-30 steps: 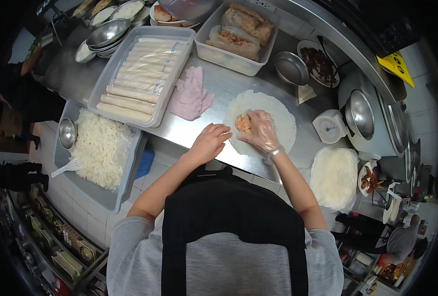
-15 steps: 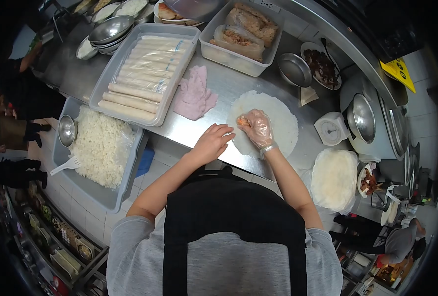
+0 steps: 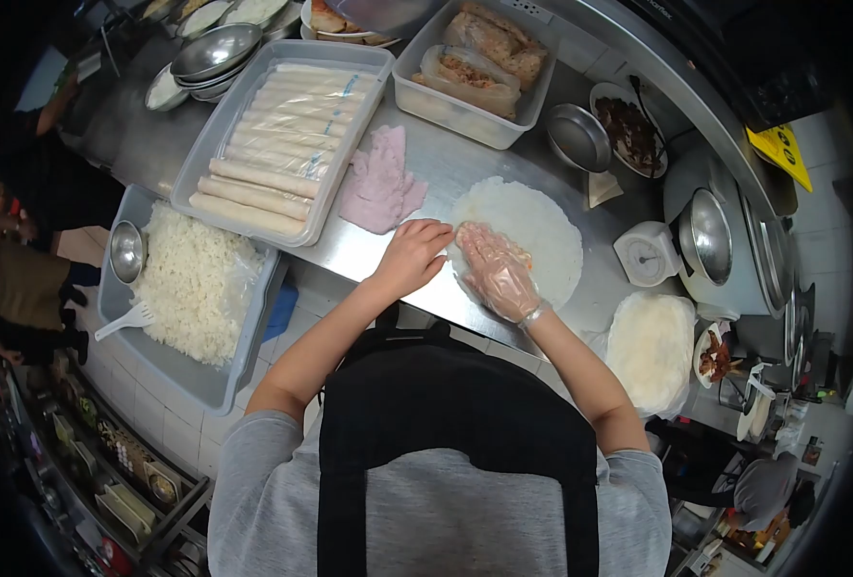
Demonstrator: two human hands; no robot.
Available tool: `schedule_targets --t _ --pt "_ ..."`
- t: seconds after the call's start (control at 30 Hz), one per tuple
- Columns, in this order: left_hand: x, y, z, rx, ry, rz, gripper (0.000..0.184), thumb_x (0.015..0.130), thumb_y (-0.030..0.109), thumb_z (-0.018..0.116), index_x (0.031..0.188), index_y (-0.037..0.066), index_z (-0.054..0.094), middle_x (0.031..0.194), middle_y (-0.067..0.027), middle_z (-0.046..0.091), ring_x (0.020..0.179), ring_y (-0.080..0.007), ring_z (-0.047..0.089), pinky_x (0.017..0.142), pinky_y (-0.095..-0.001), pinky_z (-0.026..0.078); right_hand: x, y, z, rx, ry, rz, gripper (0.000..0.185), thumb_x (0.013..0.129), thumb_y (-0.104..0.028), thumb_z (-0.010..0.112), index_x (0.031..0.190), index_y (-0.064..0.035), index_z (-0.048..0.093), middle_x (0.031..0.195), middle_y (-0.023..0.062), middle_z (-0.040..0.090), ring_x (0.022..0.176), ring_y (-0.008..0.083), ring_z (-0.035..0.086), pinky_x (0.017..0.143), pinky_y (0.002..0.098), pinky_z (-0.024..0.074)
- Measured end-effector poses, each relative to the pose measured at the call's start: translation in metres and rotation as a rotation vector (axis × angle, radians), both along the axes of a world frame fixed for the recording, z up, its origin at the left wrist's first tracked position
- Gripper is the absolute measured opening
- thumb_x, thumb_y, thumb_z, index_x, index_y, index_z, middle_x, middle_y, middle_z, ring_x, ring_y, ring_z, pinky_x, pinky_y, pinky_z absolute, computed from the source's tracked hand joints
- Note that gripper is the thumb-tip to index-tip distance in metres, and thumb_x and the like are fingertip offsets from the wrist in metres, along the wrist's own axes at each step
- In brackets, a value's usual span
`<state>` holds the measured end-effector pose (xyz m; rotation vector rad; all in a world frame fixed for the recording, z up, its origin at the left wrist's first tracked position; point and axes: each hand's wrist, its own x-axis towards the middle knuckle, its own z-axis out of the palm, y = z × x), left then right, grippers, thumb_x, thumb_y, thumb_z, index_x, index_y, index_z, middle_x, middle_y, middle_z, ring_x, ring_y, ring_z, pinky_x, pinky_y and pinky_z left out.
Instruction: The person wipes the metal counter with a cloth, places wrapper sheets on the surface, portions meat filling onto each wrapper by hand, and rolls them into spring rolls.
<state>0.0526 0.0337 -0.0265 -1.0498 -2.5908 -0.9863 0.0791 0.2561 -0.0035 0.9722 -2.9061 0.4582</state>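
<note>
A round, thin white wrapper (image 3: pixel 553 231) lies flat on the steel table. My right hand (image 3: pixel 497 274), in a clear plastic glove, rests flat on its left half with the fingers stretched out. Beneath and beside those fingers shows an orange-flecked filling (image 3: pixel 525 258), partly hidden by the hand. My bare left hand (image 3: pixel 414 258) is at the wrapper's left edge, fingers extended and holding nothing; whether the fingertips touch the wrapper I cannot tell. A crumpled pink cloth (image 3: pixel 383 183) lies just beyond it.
Left of the cloth stands a tray (image 3: pixel 315 219) of long white rolls, partly under plastic. A grey tub (image 3: pixel 217 387) of rice is nearer me. Behind sits a bin (image 3: pixel 465 128) of bagged filling. To the right are a scale (image 3: pixel 646 252) and a stack of wrappers (image 3: pixel 650 351).
My right hand has gone from closed around a clump of filling to lying flat, with filling now spread beneath it. My left hand has shifted only slightly.
</note>
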Motion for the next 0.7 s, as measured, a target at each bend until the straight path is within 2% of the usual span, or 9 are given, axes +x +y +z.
schedule_targets --t 0.07,0.1,0.17,0.2,0.37,0.43,0.5,0.63,0.7 --pt "-0.001 0.0 -0.001 0.014 0.008 0.008 0.042 0.078 0.012 0.064 0.118 0.001 0.061 0.123 -0.01 0.058 0.118 -0.0279 0.05 0.1 -0.0407 0.037 -0.017 0.008 0.0 -0.435 -0.255 0.046 0.046 0.083 -0.016 0.063 0.127 -0.0035 0.056 0.133 0.0189 0.052 0.128 0.0354 0.044 0.107 0.0434 0.0351" --pt "-0.002 0.0 -0.002 0.017 0.004 0.006 0.042 0.078 0.012 0.064 0.118 0.001 0.061 0.122 -0.01 0.058 0.118 -0.0278 0.05 0.099 -0.0408 0.037 -0.02 0.009 0.005 -0.433 -0.253 0.044 0.046 0.083 -0.016 0.063 0.127 -0.0035 0.056 0.133 0.0189 0.052 0.128 0.0354 0.044 0.107 0.0434 0.0351" --pt "-0.001 -0.001 -0.004 0.019 -0.004 0.006 0.041 0.078 0.012 0.064 0.118 0.002 0.061 0.122 -0.0099 0.059 0.118 -0.0277 0.05 0.099 -0.0408 0.037 -0.022 0.011 0.014 -0.515 -0.138 -0.263 0.04 0.078 -0.017 0.068 0.114 -0.0018 0.063 0.116 0.0171 0.06 0.112 0.0355 0.054 0.098 0.0423 0.0426" --pt "-0.001 -0.002 -0.004 0.021 -0.004 0.004 0.043 0.078 0.013 0.065 0.119 0.002 0.06 0.123 -0.01 0.058 0.117 -0.0277 0.05 0.099 -0.0409 0.037 -0.022 0.006 0.022 -0.259 0.02 -0.303 0.044 0.071 -0.021 0.074 0.109 -0.0012 0.064 0.105 0.0154 0.061 0.099 0.0339 0.056 0.089 0.0411 0.0468" --pt "-0.014 0.003 0.001 0.041 -0.084 0.053 0.055 0.075 0.023 0.07 0.124 0.002 0.057 0.129 -0.0098 0.055 0.118 -0.0275 0.049 0.099 -0.0409 0.036 -0.026 0.002 0.008 -0.245 -0.15 -0.312 0.048 0.066 -0.024 0.078 0.107 -0.0021 0.066 0.097 0.0164 0.06 0.094 0.0326 0.057 0.085 0.0401 0.0459" --pt "-0.024 0.006 0.005 -0.046 -0.047 0.03 0.069 0.069 0.034 0.074 0.127 0.002 0.054 0.133 -0.0091 0.052 0.121 -0.0272 0.046 0.098 -0.0412 0.035 -0.028 -0.003 0.011 -0.254 -0.213 -0.331 0.047 0.065 -0.024 0.078 0.105 -0.0024 0.067 0.093 0.0155 0.061 0.092 0.0318 0.057 0.083 0.0405 0.046" --pt "-0.028 0.005 0.002 -0.07 -0.038 0.03 0.073 0.067 0.038 0.075 0.127 0.003 0.054 0.134 -0.0089 0.051 0.122 -0.0271 0.045 0.097 -0.0414 0.034 -0.029 -0.007 0.014 -0.21 -0.104 -0.339 0.04 0.067 -0.025 0.078 0.099 -0.0032 0.069 0.085 0.0129 0.061 0.087 0.0301 0.057 0.08 0.0412 0.0455" --pt "-0.028 0.005 -0.003 -0.068 -0.032 0.028 0.079 0.064 0.043 0.077 0.128 0.003 0.054 0.135 -0.0083 0.05 0.122 -0.0271 0.044 0.097 -0.0421 0.033 -0.032 -0.022 0.006 -0.286 0.086 -0.333 0.034 0.069 -0.023 0.077 0.096 -0.0036 0.07 0.083 0.0114 0.061 0.085 0.0293 0.057 0.077 0.0414 0.0453" --pt "-0.028 0.004 -0.002 -0.075 -0.048 0.031 0.079 0.063 0.043 0.077 0.128 0.003 0.054 0.135 -0.0082 0.05 0.122 -0.0272 0.044 0.097 -0.0419 0.033 -0.035 -0.022 0.009 -0.262 -0.135 -0.327 0.035 0.07 -0.021 0.075 0.1 -0.0035 0.069 0.086 0.0127 0.061 0.087 0.0309 0.057 0.078 0.0413 0.0455"
